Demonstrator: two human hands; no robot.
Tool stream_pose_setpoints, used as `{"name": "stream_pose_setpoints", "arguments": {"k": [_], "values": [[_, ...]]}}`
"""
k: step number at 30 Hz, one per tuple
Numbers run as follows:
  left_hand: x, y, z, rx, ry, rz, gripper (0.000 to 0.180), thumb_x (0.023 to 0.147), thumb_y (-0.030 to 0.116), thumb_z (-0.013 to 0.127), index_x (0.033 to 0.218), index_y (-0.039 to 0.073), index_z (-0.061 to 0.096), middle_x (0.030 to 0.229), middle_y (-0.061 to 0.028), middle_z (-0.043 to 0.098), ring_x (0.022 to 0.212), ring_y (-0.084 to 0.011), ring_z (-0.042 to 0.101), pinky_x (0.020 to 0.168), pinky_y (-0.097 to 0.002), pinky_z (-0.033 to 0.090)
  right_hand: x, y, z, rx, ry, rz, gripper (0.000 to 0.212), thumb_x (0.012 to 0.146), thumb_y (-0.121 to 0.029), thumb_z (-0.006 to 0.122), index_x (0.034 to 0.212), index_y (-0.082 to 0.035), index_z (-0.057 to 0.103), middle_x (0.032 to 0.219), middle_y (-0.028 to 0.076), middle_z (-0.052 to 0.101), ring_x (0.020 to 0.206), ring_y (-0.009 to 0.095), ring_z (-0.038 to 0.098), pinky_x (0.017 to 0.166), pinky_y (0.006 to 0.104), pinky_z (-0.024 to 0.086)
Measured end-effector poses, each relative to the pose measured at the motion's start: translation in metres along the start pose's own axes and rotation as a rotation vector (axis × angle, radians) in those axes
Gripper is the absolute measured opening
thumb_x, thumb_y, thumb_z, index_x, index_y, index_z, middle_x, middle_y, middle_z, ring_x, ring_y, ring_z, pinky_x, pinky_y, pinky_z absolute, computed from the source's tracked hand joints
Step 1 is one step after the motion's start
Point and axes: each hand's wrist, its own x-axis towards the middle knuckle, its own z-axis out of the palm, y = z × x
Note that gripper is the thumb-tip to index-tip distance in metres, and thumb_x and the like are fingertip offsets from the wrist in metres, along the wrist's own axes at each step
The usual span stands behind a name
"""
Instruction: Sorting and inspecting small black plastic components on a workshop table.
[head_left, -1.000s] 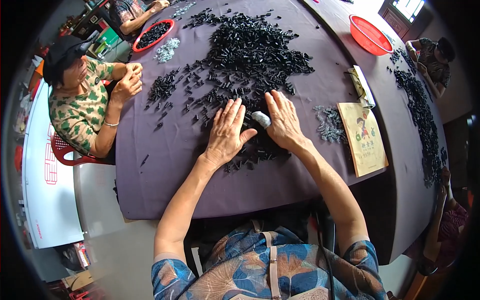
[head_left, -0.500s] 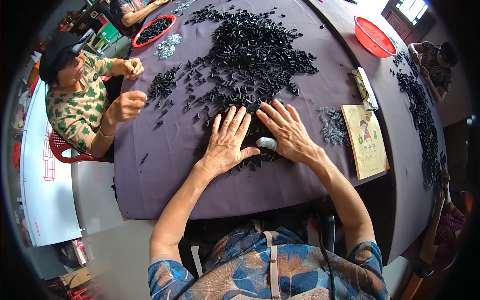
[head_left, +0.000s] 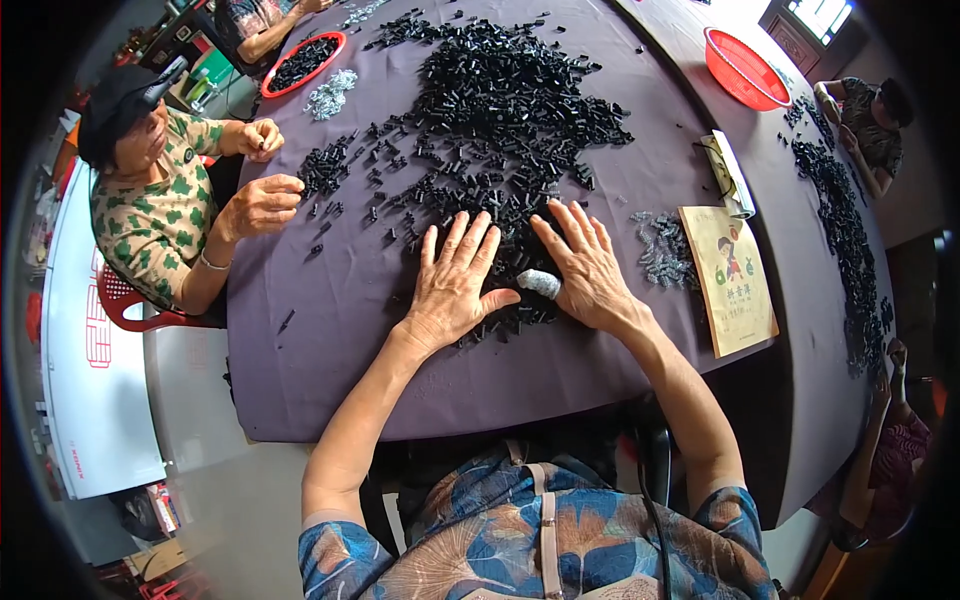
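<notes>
Both my hands lie flat over the near end of a large pile of small black plastic pieces (head_left: 500, 95). My left hand (head_left: 455, 275) has its fingers stretched out and pointing away from me, with nothing gripped. Beside it on the right, my right hand (head_left: 590, 265) is spread too, its thumb wrapped in a pale grey covering (head_left: 539, 284). Some black pieces show between the two hands and below the thumbs; those under the palms are hidden. A small heap of clear pieces (head_left: 662, 250) lies right of my right hand.
A paper booklet (head_left: 730, 280) and a white case with glasses (head_left: 730, 175) lie to the right. Red baskets stand far right (head_left: 745, 75) and far left (head_left: 305, 65). A co-worker's hands (head_left: 265, 200) handle pieces at the left. More black pieces (head_left: 845, 240) cover the right table.
My right hand has shifted slightly right, so the gap between my hands is wider. My left hand has barely moved. The left co-worker's near hand has moved a little toward the pieces.
</notes>
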Motion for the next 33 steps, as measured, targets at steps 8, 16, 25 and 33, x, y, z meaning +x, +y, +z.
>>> {"name": "stream_pose_setpoints", "arguments": {"k": [8,16,25,33], "values": [[0.003,0.000,0.002,-0.035,-0.021,0.059,0.092,0.081,0.069,0.043,0.142,0.000,0.035,0.150,-0.0145,0.028,0.141,-0.0312,0.021,0.112,-0.0570,0.012,0.018,-0.002,0.006,-0.014,-0.060,-0.191,0.071,0.086,-0.052,0.053,0.140,-0.008,0.041,0.145,0.011,0.038,0.138,0.034,0.028,0.112,0.0496,0.020],[0.032,-0.008,0.010,-0.103,-0.080,0.000,0.102,0.079,0.080,0.029,0.143,0.001,0.033,0.151,-0.0162,0.026,0.142,-0.0323,0.017,0.114,-0.0549,0.008,0.031,0.021,0.004,-0.051,-0.062,-0.053,0.050,0.094,-0.043,0.047,0.137,-0.016,0.048,0.144,0.008,0.040,0.138,0.034,0.027,0.112,0.0505,0.018],[0.047,-0.005,0.018,-0.129,-0.034,-0.030,0.098,0.081,0.077,0.033,0.143,0.002,0.033,0.151,-0.0162,0.025,0.142,-0.0337,0.016,0.113,-0.0557,0.011,0.054,0.027,0.017,-0.106,-0.014,-0.082,0.057,0.094,-0.049,0.042,0.138,-0.013,0.046,0.146,0.007,0.038,0.139,0.031,0.026,0.113,0.0490,0.015],[0.018,0.001,0.009,-0.063,-0.036,0.022,0.087,0.084,0.072,0.033,0.143,0.007,0.036,0.151,-0.0145,0.026,0.141,-0.0341,0.019,0.112,-0.0566,0.012,0.042,0.049,0.007,-0.088,-0.022,0.020,0.053,0.090,-0.029,0.052,0.138,-0.009,0.043,0.148,0.009,0.034,0.140,0.033,0.024,0.113,0.0485,0.019]]}}
